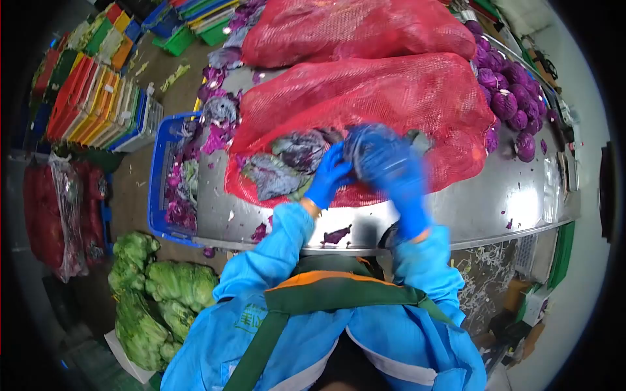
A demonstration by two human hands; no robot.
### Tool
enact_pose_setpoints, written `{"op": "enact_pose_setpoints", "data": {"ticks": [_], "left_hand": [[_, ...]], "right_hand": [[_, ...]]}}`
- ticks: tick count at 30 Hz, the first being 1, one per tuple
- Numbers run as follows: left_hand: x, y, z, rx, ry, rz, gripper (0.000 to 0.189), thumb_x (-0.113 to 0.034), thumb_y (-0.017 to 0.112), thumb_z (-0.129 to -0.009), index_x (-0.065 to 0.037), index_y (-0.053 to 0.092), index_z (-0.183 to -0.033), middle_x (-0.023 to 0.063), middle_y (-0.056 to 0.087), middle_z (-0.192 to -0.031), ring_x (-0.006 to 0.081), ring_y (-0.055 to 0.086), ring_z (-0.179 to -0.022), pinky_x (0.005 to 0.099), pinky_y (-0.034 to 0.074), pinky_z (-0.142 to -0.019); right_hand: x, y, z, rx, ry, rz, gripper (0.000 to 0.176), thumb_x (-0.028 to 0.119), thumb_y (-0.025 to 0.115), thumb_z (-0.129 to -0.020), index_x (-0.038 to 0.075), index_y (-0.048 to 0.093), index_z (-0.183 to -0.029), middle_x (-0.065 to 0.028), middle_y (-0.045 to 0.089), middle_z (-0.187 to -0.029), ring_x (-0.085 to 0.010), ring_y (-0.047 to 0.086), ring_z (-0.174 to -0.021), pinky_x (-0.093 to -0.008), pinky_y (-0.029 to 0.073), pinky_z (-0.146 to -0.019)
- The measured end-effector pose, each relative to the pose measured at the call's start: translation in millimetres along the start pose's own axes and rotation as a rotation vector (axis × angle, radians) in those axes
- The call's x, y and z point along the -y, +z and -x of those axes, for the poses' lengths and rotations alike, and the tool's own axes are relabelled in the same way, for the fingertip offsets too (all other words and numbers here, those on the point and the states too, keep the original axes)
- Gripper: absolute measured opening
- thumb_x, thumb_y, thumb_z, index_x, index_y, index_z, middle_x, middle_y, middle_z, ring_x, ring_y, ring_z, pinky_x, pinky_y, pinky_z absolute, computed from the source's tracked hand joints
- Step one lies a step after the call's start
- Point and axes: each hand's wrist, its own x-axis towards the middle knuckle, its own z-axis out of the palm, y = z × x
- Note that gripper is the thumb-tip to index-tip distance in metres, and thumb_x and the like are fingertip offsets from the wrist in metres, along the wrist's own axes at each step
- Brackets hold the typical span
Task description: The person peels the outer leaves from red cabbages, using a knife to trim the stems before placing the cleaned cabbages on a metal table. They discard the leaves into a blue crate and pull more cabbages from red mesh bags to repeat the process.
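Note:
A red cabbage (373, 151) with dark bluish outer leaves is between my two blue-gloved hands, over the open mouth of a red mesh bag (391, 88). My left hand (330, 177) grips its left side with bent fingers. Against its right side is my right hand (403, 186), smeared by motion, so its fingers cannot be made out. More red cabbages with loose grey-purple leaves (272, 174) lie in the bag's mouth, left of my left hand. A torn purple leaf (336, 235) rests on the metal table (456, 212) near its front edge.
A second full mesh bag (358, 26) lies behind. Peeled purple cabbages (515, 98) are piled at the right. On the left stands a blue crate (156, 189) with purple leaves, near stacked coloured crates (98, 98). Green leafy heads (179, 283) sit low at the left.

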Motion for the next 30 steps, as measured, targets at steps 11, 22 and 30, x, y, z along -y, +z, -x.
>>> {"op": "enact_pose_setpoints", "data": {"ticks": [11,22,30], "left_hand": [[15.8,2.8,-65.3,-0.063,-0.319,0.292,0.074,-0.027,0.077,-0.079,-0.005,0.037,-0.137,0.0124,0.057,-0.123,0.0247,0.058,-0.11,0.0388,0.049,-0.091],[-55.9,-43.6,55.8,-0.142,0.016,0.602,0.09,-0.02,0.075,-0.071,-0.012,0.027,-0.147,0.0115,0.043,-0.138,0.0259,0.045,-0.126,0.0399,0.038,-0.107],[-112.2,-181.0,113.0,-0.326,0.146,0.028,0.086,-0.022,0.076,-0.075,-0.004,0.028,-0.145,0.0123,0.041,-0.14,0.024,0.042,-0.128,0.037,0.034,-0.109]], "right_hand": [[-34.1,12.0,16.0,0.082,0.292,0.093,0.053,0.013,0.072,-0.082,-0.001,0.053,-0.129,-0.0143,0.059,-0.126,-0.0202,0.054,-0.117,-0.0312,0.04,-0.101],[19.3,60.1,60.2,0.082,0.52,-0.531,0.068,0.016,0.063,-0.089,0.002,0.03,-0.146,-0.013,0.047,-0.139,-0.0175,0.048,-0.123,-0.0246,0.044,-0.094],[61.3,199.4,42.2,0.572,0.365,-0.487,0.06,0.01,0.068,-0.084,0.002,0.042,-0.138,-0.0104,0.053,-0.131,-0.018,0.052,-0.116,-0.0312,0.04,-0.101]]}}
